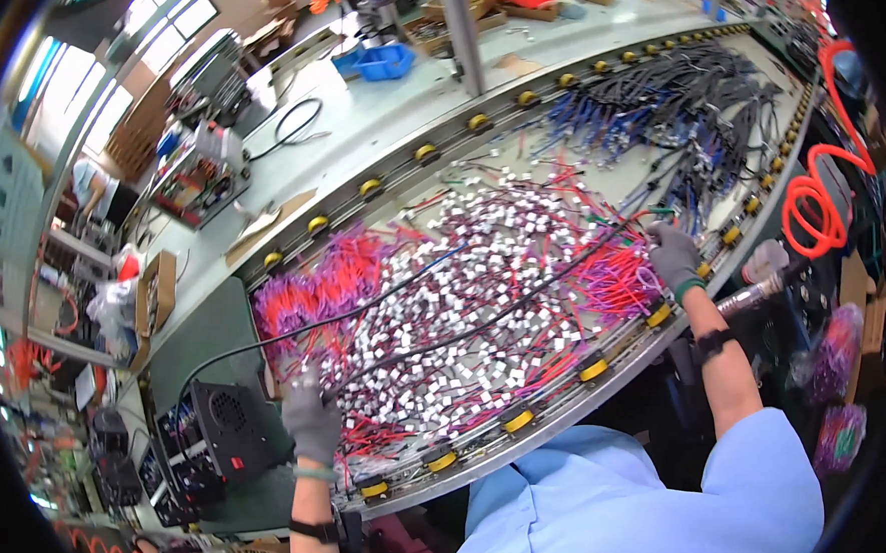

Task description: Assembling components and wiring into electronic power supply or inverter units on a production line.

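Black cable (513,310) is running from about eight o'clock to near three, looking light, bendy and best held by its ends, with the right hand (674,256) pinching it and the left hand (313,426) hiding its grip, so I cannot tell.

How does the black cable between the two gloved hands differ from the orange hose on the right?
The black cable is dark; the orange hose is bright. The cable runs in a gentle curve from left hand to right hand, while the hose loops into a coil. The cable crosses the wire pile; the hose sits beyond it. Both are long and slender.
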The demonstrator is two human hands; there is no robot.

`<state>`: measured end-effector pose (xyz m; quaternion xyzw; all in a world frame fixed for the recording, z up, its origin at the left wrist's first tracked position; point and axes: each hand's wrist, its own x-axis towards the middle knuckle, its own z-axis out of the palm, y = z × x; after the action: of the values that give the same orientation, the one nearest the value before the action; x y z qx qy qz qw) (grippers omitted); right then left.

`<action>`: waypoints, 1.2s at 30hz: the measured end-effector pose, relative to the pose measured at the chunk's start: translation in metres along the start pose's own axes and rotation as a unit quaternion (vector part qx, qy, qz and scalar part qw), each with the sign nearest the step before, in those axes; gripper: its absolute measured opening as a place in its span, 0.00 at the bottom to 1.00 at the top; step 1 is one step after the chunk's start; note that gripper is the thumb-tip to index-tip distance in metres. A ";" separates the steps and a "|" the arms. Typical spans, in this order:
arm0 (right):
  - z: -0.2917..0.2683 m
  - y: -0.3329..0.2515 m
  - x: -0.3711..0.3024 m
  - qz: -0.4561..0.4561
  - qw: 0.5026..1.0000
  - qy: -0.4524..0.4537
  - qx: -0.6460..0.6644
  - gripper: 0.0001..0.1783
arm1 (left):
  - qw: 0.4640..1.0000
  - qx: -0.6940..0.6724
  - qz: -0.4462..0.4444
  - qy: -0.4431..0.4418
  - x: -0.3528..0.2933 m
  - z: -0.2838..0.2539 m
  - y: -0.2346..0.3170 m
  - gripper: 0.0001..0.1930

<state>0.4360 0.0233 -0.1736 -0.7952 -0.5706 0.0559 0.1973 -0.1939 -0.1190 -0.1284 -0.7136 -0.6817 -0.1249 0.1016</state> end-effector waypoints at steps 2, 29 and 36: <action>-0.011 -0.012 -0.007 -0.040 0.999 0.006 0.007 0.14 | 0.997 0.032 0.024 0.062 0.032 0.016 -0.009 0.34; -0.045 -0.024 -0.061 -0.106 0.988 -0.102 -0.056 0.11 | 0.828 0.133 -0.544 -0.002 -0.215 -0.102 -0.319 0.18; -0.066 -0.097 -0.076 -0.205 0.952 -0.144 0.175 0.15 | 0.822 0.211 -0.512 0.138 -0.209 -0.147 -0.286 0.22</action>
<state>0.3452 -0.0373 -0.0867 -0.5972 -0.7251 0.2277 0.2564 -0.4931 -0.3495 -0.0632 -0.1990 -0.9375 -0.1093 0.2637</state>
